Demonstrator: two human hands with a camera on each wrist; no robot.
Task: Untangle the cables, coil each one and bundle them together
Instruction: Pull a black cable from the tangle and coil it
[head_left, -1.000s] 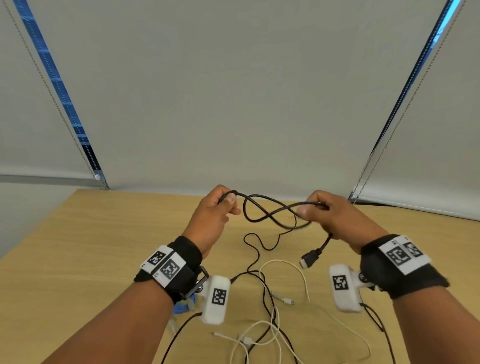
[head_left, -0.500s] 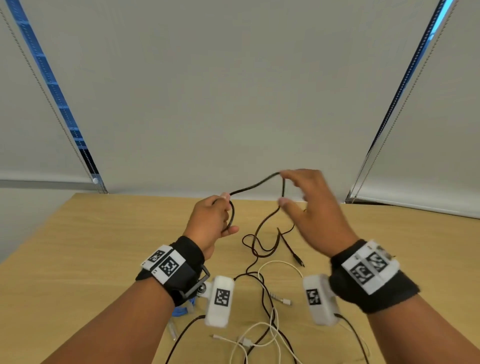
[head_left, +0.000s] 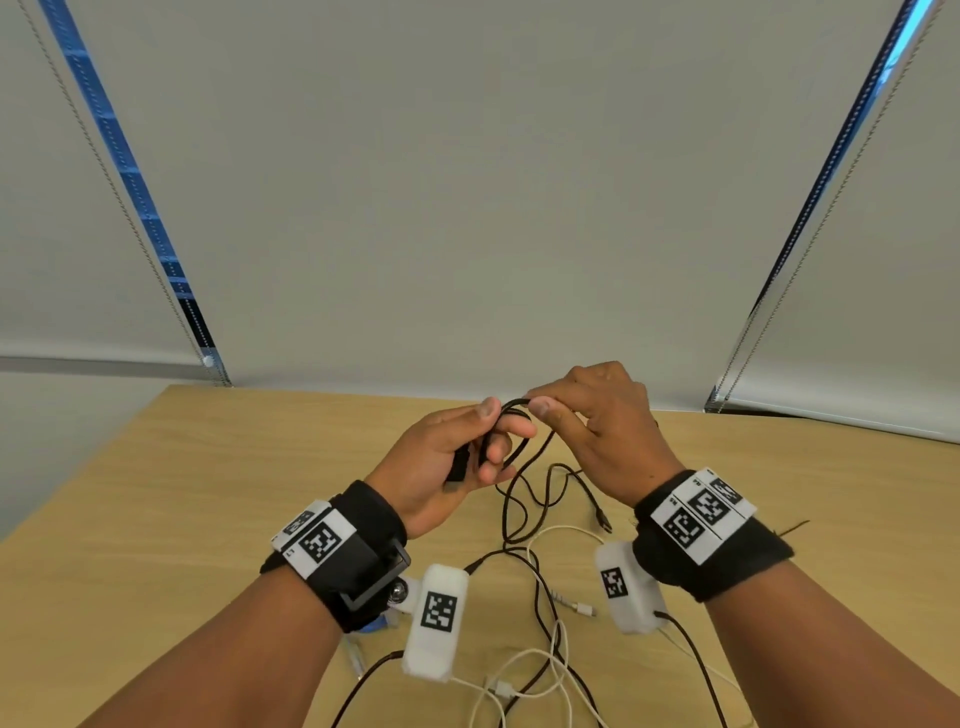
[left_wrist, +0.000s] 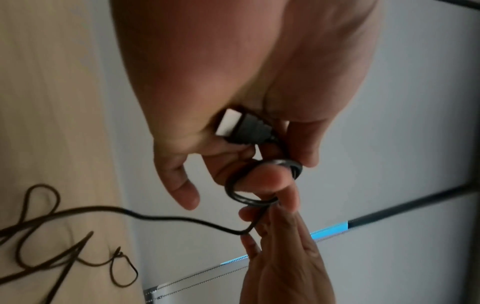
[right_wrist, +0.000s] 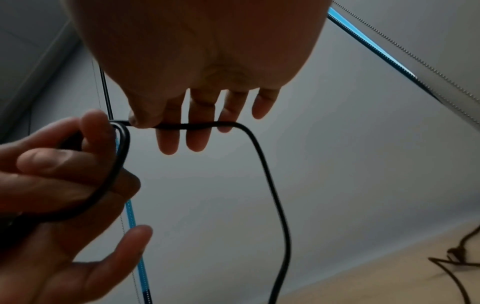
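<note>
My left hand (head_left: 498, 436) is held above the wooden table (head_left: 182, 493) and grips a black cable (head_left: 511, 499). The cable's plug (left_wrist: 239, 127) lies in the palm. Small loops (left_wrist: 259, 181) of it are wound round the fingers. Close beside it, my right hand (head_left: 550, 410) pinches the same cable (right_wrist: 182, 125) between thumb and fingers, right at the loops. From there the cable (right_wrist: 272, 185) hangs down to the table, where its free end (head_left: 602, 522) lies.
White cables (head_left: 550, 530) and another thin black cable (head_left: 540, 587) lie crossed over each other on the table near my wrists. A small blue object (head_left: 374, 626) shows under my left wrist. Grey roller blinds (head_left: 467, 208) stand behind the table's far edge.
My right hand has come down and left from its raised position to meet the left hand. The wide stretch of black cable between the hands is now a small loop on the left fingers.
</note>
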